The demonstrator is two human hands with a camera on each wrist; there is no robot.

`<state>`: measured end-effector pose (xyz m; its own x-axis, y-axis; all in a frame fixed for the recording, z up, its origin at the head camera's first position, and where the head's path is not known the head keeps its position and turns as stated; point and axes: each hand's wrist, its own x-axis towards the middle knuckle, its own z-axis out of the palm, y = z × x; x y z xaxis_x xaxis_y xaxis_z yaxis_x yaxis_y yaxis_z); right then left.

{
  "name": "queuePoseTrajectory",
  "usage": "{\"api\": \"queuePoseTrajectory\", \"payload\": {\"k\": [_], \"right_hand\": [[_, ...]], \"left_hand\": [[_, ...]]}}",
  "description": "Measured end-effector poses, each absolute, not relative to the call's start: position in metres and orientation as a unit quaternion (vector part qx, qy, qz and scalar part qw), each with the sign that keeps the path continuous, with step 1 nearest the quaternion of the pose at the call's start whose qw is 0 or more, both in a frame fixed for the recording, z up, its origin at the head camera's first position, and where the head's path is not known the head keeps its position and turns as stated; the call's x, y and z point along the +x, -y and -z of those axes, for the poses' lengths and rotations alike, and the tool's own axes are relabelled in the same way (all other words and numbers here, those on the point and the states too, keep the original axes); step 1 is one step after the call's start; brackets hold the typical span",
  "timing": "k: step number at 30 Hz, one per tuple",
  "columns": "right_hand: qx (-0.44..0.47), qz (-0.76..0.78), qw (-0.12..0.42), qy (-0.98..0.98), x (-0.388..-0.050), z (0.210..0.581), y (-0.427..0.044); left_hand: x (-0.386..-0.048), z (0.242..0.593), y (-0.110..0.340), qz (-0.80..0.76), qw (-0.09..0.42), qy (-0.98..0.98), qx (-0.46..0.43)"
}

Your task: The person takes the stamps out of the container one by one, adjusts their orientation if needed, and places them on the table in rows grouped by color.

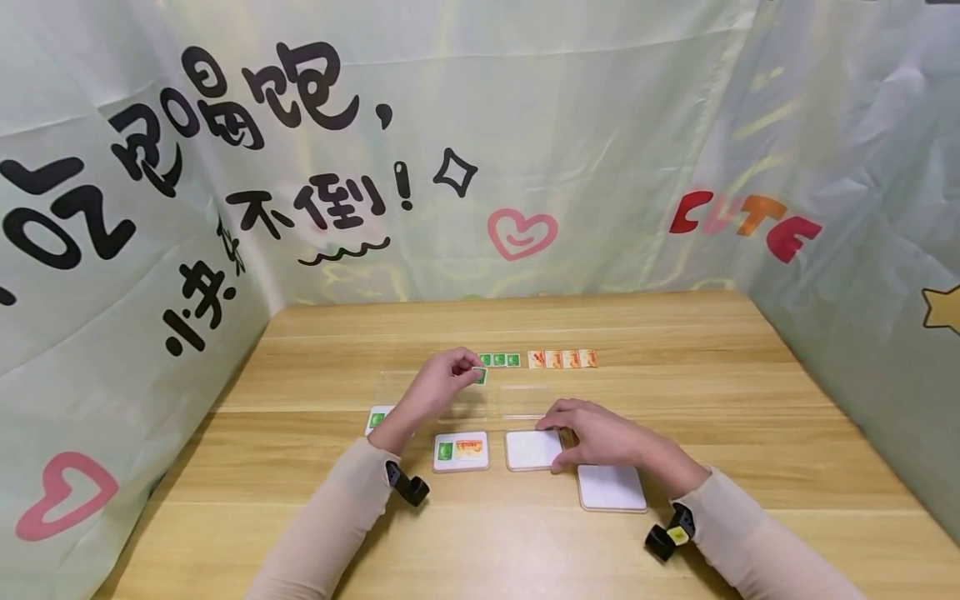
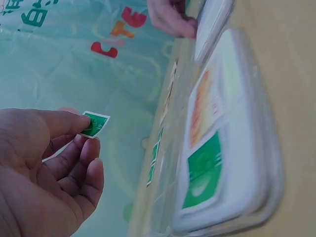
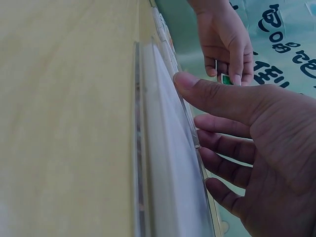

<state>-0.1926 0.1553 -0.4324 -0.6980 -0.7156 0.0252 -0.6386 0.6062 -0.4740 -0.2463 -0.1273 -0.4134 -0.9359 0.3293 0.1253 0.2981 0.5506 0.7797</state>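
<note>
My left hand (image 1: 441, 385) pinches a small green picture card (image 1: 480, 376) between thumb and fingertips, above the table. The left wrist view shows this card (image 2: 96, 124) raised clear of the boxes, the other fingers loosely bent. My right hand (image 1: 600, 433) holds the right end of a flat white box (image 1: 531, 450), fingers at its far edge and thumb near the front corner. Left of it, another white box (image 1: 461, 462) bears a green card (image 1: 446, 452) and an orange one (image 1: 470, 450). A further box with a green card (image 1: 377, 420) is partly behind my left wrist.
A fourth white box (image 1: 611, 488) lies front right, beside my right wrist. Clear rectangular pieces (image 1: 525, 401) lie behind the boxes. Farther back are a row of green cards (image 1: 499, 360) and a row of orange cards (image 1: 562, 359). Printed cloth (image 1: 600, 125) surrounds the wooden table (image 1: 510, 550).
</note>
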Motion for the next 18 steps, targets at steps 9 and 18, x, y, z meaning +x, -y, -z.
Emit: {"api": "queuePoseTrajectory", "payload": {"k": [9,18], "right_hand": [[-0.378,0.230,0.086,-0.893,-0.192,0.433,-0.155],[-0.375,0.226,0.085,-0.895,-0.192,0.433,-0.155]], "left_hand": [[-0.262,0.411,0.129,-0.425,0.026,-0.890,0.163],[-0.281,0.416,0.132,-0.430,0.030,-0.889,0.153]]}}
